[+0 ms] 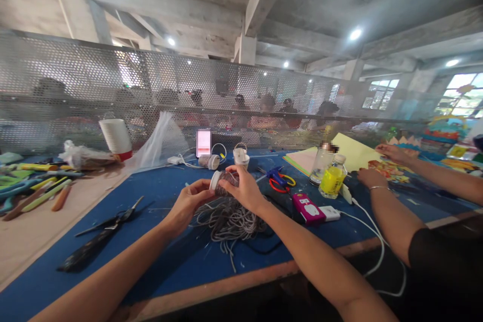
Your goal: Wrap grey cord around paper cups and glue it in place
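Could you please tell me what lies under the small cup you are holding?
A tangled pile of grey cord lies on the blue table beneath the cup; the hands hide its contents.

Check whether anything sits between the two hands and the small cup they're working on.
Nothing visible does. The left hand and right hand both hold the small cup directly, above the pile of grey cord on the blue table.

Open blue table (181, 256) between the two forearms and toward the near edge. Cord heap (230, 221) lies just under the hands. Scissors (109, 224) block the left side. Right: pink device (307, 208), yellow bottle (332, 177), co-worker's arm (385, 211). Mesh screen (151, 95) closes the far side.
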Available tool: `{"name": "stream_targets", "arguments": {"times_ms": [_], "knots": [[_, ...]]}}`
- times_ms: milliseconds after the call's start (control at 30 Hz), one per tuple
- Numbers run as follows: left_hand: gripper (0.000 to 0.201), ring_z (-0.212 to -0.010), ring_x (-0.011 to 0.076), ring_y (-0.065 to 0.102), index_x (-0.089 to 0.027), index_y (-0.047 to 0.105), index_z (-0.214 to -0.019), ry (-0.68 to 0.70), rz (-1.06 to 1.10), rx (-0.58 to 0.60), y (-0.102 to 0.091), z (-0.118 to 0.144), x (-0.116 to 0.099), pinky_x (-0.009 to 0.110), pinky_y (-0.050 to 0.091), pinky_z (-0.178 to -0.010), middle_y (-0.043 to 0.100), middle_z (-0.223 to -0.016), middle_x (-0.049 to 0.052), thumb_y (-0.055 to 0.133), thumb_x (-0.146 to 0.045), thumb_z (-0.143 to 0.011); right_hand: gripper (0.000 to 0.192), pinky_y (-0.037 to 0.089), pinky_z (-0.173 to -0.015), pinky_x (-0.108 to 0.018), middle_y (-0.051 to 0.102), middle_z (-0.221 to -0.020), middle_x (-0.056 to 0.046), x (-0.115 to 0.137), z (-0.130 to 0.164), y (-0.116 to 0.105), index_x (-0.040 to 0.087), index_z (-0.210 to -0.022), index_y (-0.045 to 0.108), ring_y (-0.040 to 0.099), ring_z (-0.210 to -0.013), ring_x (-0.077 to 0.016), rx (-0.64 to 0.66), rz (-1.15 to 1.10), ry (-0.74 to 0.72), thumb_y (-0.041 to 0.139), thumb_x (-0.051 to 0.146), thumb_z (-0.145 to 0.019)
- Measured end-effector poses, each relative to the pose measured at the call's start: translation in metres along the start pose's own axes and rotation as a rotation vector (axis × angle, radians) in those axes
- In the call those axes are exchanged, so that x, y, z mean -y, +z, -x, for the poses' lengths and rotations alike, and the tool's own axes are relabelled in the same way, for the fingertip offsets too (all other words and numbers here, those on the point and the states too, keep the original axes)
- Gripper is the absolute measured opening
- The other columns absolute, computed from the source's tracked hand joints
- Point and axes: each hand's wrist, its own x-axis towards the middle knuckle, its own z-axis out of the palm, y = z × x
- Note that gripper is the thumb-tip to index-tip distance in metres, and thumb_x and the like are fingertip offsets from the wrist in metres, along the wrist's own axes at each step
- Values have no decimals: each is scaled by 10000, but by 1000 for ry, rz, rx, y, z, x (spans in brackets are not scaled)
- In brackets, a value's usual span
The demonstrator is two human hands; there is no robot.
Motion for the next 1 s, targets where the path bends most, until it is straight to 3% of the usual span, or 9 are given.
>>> {"name": "stream_targets", "arguments": {"times_ms": [400, 700, 1000], "knots": [[280, -797, 212, 629, -168, 724, -906, 63, -201, -138, -1, 1, -3, 303, 451, -776, 718, -858, 55, 670, -352, -701, 394, 440, -905, -341, 576, -1104, -63, 1, 0, -2, 213, -1113, 524, 557, -1022, -196, -7, 37, -67, 608, 451, -810], [195, -812, 188, 602, -183, 698, -886, 85, -214, -66, -5, -2, 2, 293, 417, -787, 699, -885, 39, 681, -284, -720, 381, 447, -898, -354, 577, -1103, -71, -3, 0, 1, 224, -1117, 524, 566, -1015, -204, -22, 40, -84, 612, 436, -812], [247, -849, 180, 611, -193, 680, -947, 75, -206, -6, -7, -5, 5, 281, 419, -807, 711, -929, 41, 697, -257, -709, 392, 451, -889, -348, 586, -1106, -74, -7, -1, 3, 214, -1099, 531, 574, -984, -193, -24, -17, -37, 604, 468, -809]]}}
